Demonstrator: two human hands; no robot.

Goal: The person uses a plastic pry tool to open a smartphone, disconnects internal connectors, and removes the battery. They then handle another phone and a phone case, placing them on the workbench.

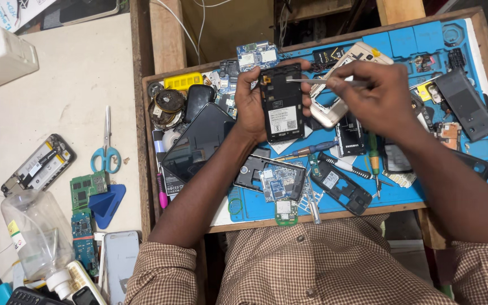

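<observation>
The left hand [251, 104] grips an opened black phone [281, 103], back side up, at upper centre of the frame, above the blue repair mat [484, 151]. The right hand [378, 96] pinches metal tweezers [323, 82], their tips touching the phone's upper edge. A dark tablet [196, 141] lies just left of the wrist; blue-handled scissors [107, 148] rest at far left.

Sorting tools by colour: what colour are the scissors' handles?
Blue handles on the scissors, seen in the head view.

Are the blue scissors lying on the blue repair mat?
No, the blue scissors lie on the pale table, left of the blue mat.
</observation>
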